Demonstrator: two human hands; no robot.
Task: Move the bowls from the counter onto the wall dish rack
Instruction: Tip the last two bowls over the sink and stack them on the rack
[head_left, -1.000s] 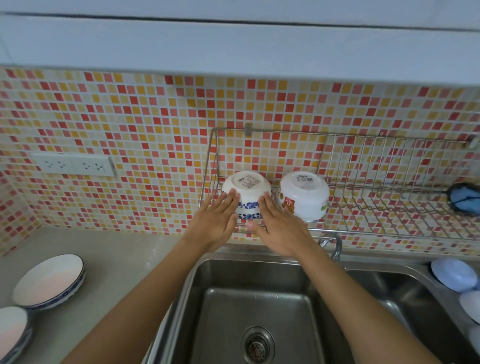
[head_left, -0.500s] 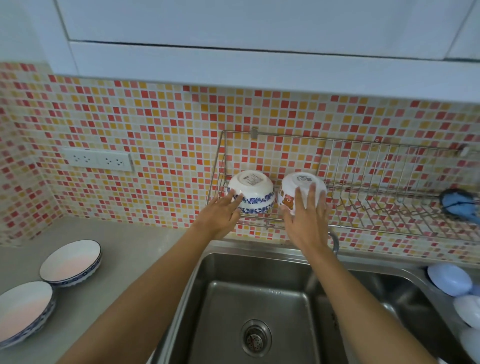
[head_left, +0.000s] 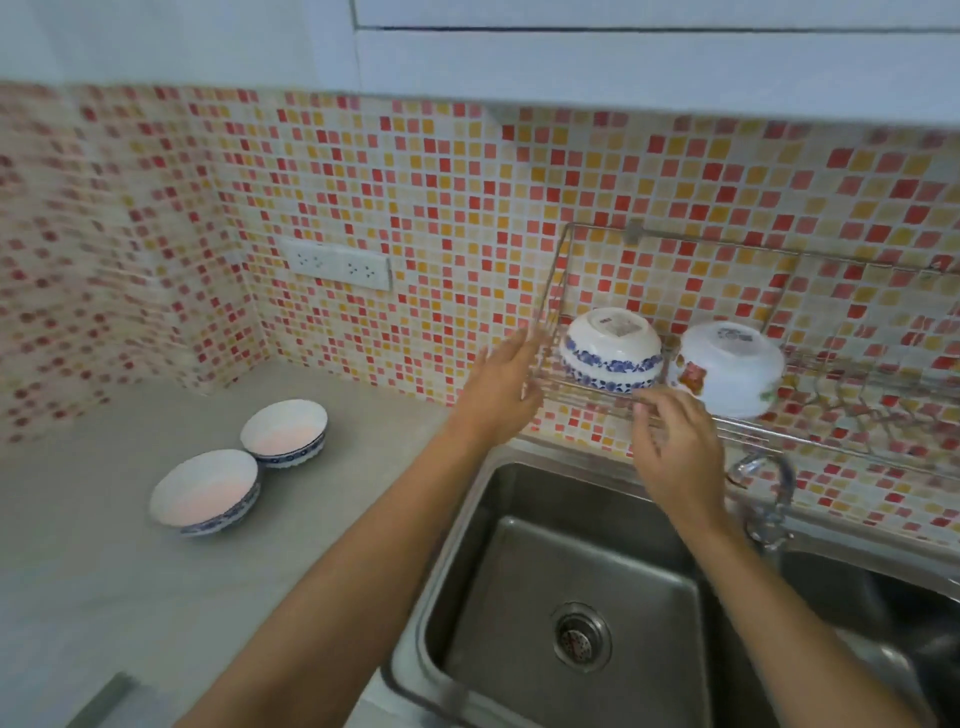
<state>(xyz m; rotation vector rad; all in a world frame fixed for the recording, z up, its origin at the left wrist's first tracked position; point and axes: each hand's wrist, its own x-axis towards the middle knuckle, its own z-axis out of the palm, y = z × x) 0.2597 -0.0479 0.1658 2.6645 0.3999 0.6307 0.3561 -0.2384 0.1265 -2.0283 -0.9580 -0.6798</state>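
Two bowls sit upside down in the wire wall dish rack (head_left: 587, 239): a white bowl with a blue pattern (head_left: 613, 351) at its left end and a white bowl with a red flower print (head_left: 727, 371) beside it. Two shallow blue-rimmed bowls stand upright on the grey counter, one nearer (head_left: 205, 491) and one behind it (head_left: 284, 432). My left hand (head_left: 501, 392) hovers open just left of the rack. In front of the rack's lower rail is my right hand (head_left: 675, 447), fingers loosely curled and holding nothing.
A steel sink (head_left: 571, 597) lies below my arms, with a chrome tap (head_left: 763, 483) at its right. A white socket strip (head_left: 337, 262) is on the mosaic tile wall. White cupboards hang above. The grey counter (head_left: 104, 597) runs to the left.
Both hands have let go of the racked bowls and drawn back toward me. The view has swung left, bringing the two counter bowls closer to the middle.
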